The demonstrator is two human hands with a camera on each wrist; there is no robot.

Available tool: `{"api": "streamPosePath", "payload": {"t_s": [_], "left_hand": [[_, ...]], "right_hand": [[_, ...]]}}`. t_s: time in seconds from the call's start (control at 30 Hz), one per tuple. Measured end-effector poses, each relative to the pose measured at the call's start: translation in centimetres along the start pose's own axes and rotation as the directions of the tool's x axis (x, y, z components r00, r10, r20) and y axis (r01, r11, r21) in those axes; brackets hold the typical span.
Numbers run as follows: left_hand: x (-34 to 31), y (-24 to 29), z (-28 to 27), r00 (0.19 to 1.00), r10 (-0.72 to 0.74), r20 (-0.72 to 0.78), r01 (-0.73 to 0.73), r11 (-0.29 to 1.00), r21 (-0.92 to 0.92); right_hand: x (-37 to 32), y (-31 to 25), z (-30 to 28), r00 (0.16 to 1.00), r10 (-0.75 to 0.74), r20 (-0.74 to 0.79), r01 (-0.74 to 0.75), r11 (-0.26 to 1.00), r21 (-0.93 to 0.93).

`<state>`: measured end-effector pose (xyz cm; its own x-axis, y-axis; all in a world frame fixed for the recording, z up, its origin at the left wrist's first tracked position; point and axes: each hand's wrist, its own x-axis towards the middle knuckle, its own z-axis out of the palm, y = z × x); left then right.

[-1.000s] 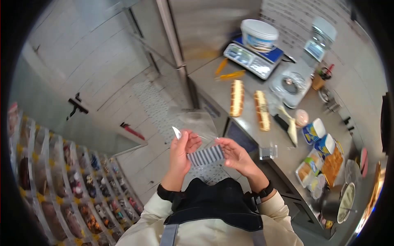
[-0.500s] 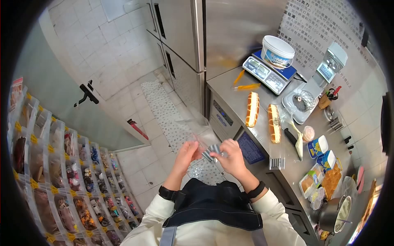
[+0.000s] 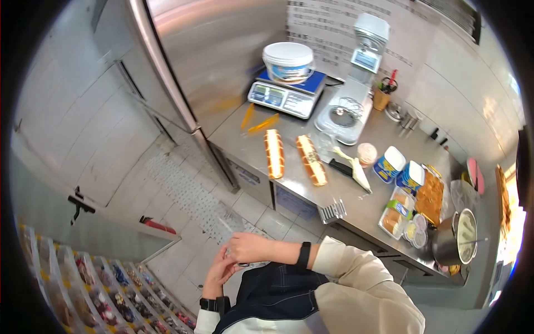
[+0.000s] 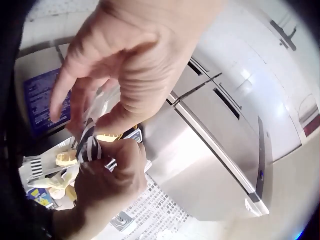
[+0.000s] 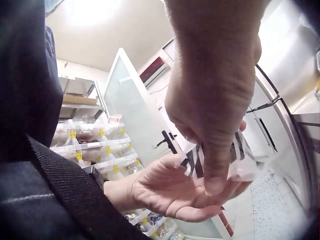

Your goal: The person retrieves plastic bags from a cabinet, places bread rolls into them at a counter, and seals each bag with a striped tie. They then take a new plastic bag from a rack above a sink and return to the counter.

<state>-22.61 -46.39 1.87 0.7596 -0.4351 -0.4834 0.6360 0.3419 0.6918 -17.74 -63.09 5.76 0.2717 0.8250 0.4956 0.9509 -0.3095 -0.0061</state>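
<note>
A small clear bag with black and white stripes is crumpled between my two hands, close in front of my dark apron. My left hand pinches its top with thumb and fingers, and in the right wrist view it lies palm up under the bag. My right hand presses its thumb down on the bag against the left fingers. From the head camera both hands, left and right, meet low over the tiled floor, and the bag is almost hidden there.
To my right runs a steel counter with two long bread loaves, a scale bearing a white tub, a mixer, tins, food trays and a pot. Another striped bag lies at the counter's edge. Steel fridge doors stand behind; shelves of packaged goods are lower left.
The striped bag went from held flat and wide to bunched small between my fingers. My hands dropped lower and nearer my body, and my head turned toward the counter.
</note>
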Motion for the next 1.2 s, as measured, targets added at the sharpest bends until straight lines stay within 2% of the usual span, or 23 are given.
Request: {"api": "streamPosePath", "payload": {"t_s": [0.03, 0.07, 0.1, 0.17, 0.2, 0.27, 0.3, 0.37, 0.43, 0.5, 0.53, 0.57, 0.6, 0.67, 0.7, 0.77, 0.83, 0.87, 1.0, 1.03, 1.1, 1.17, 1.2], "left_hand": [[-0.6, -0.1, 1.5, 0.999, 0.035, -0.024, -0.037, 0.996, -0.082], [-0.2, -1.2, 0.9, 1.0, 0.02, -0.011, -0.021, 0.997, -0.076], [0.3, -2.7, -0.5, 0.998, 0.051, -0.021, -0.052, 0.994, -0.096], [1.0, -3.3, -0.6, 0.994, 0.07, -0.081, -0.077, 0.993, -0.09], [1.4, -3.5, -0.7, 0.997, 0.061, -0.056, -0.065, 0.995, -0.075], [2.0, -3.4, -0.9, 0.975, 0.145, -0.171, -0.165, 0.98, -0.111], [2.4, -3.1, -1.2, 0.978, 0.142, -0.152, -0.159, 0.982, -0.105], [2.0, -1.4, -0.8, 0.979, 0.145, -0.142, -0.159, 0.983, -0.096], [3.2, -1.2, -2.0, 0.972, 0.205, -0.119, -0.234, 0.908, -0.346], [4.1, 0.2, -1.1, 0.952, 0.17, -0.254, -0.253, 0.904, -0.345], [4.4, 1.1, -0.4, 0.941, 0.132, -0.313, -0.253, 0.888, -0.385], [4.9, 0.5, -1.8, 0.946, 0.209, -0.249, -0.296, 0.87, -0.394], [5.0, 0.9, -1.5, 0.953, 0.231, -0.198, -0.297, 0.853, -0.43], [5.0, 2.4, 1.3, 0.92, 0.158, -0.358, -0.324, 0.819, -0.473], [5.2, 2.1, 1.2, 0.91, 0.166, -0.38, -0.346, 0.807, -0.478], [6.0, 1.8, 1.2, 0.947, 0.199, -0.251, -0.307, 0.791, -0.53], [6.3, 1.6, 1.7, 0.936, 0.203, -0.288, -0.328, 0.799, -0.504], [6.3, 1.7, 2.0, 0.923, 0.205, -0.326, -0.347, 0.808, -0.477], [6.0, 1.6, 1.7, 0.935, 0.229, -0.27, -0.341, 0.786, -0.515], [5.5, 1.9, 2.0, 0.943, 0.221, -0.249, -0.318, 0.819, -0.477], [5.2, 2.2, 2.0, 0.949, 0.217, -0.229, -0.3, 0.849, -0.435], [5.1, 2.3, 1.8, 0.981, 0.098, -0.169, -0.149, 0.934, -0.325], [5.0, 2.6, 1.4, 0.981, 0.099, -0.167, -0.149, 0.935, -0.322]], "right_hand": [[-0.2, -0.1, 0.4, 0.994, -0.003, 0.106, 0.001, 1.0, 0.018], [-0.4, -0.2, 0.8, 0.978, -0.012, 0.209, 0.003, 0.999, 0.041], [-0.5, -0.3, 1.3, 0.978, 0.008, 0.21, -0.015, 0.999, 0.032], [-0.5, -0.2, 1.7, 0.959, -0.039, 0.28, -0.023, 0.976, 0.216], [-0.8, 0.1, 1.7, 0.96, -0.011, 0.28, -0.045, 0.98, 0.195], [-1.0, 0.5, 0.8, 0.963, -0.046, 0.267, -0.034, 0.957, 0.287], [-1.2, 0.9, 0.4, 0.963, -0.029, 0.269, -0.047, 0.961, 0.271], [-1.1, 1.4, -0.8, 0.997, 0.038, 0.06, -0.043, 0.995, 0.089], [-1.3, 2.2, -2.5, 0.994, 0.113, 0.009, -0.113, 0.983, 0.144], [-1.5, 2.8, -3.5, 0.945, 0.214, -0.248, -0.183, 0.973, 0.141], [-1.4, 3.1, -3.9, 0.933, 0.273, -0.234, -0.219, 0.948, 0.232], [-1.4, 2.9, -4.1, 0.913, 0.322, -0.25, -0.288, 0.944, 0.163], [-1.5, 2.5, -4.9, 0.896, 0.316, -0.312, -0.31, 0.948, 0.068], [-1.9, 1.8, -5.3, 0.904, 0.183, -0.387, -0.224, 0.973, -0.063], [-2.1, 1.6, -5.4, 0.934, 0.138, -0.331, -0.165, 0.985, -0.056], [-1.8, 1.1, -5.3, 0.958, 0.091, -0.271, -0.11, 0.992, -0.054], [-1.6, 0.7, -5.0, 0.988, 0.091, -0.122, -0.096, 0.995, -0.04], [-1.4, 0.7, -4.9, 0.989, 0.089, -0.12, -0.095, 0.994, -0.045], [-0.3, 0.7, -3.8, 0.949, 0.28, -0.147, -0.285, 0.959, -0.013], [0.0, 0.8, -3.5, 0.925, 0.34, -0.172, -0.344, 0.939, 0.007], [0.1, 1.3, -3.3, 0.947, 0.29, -0.139, -0.295, 0.956, -0.014], [-0.4, 1.9, -2.8, 0.963, 0.246, -0.108, -0.252, 0.967, -0.039], [-1.0, 2.2, -2.4, 0.979, 0.201, 0.017, -0.201, 0.979, -0.026]]}}
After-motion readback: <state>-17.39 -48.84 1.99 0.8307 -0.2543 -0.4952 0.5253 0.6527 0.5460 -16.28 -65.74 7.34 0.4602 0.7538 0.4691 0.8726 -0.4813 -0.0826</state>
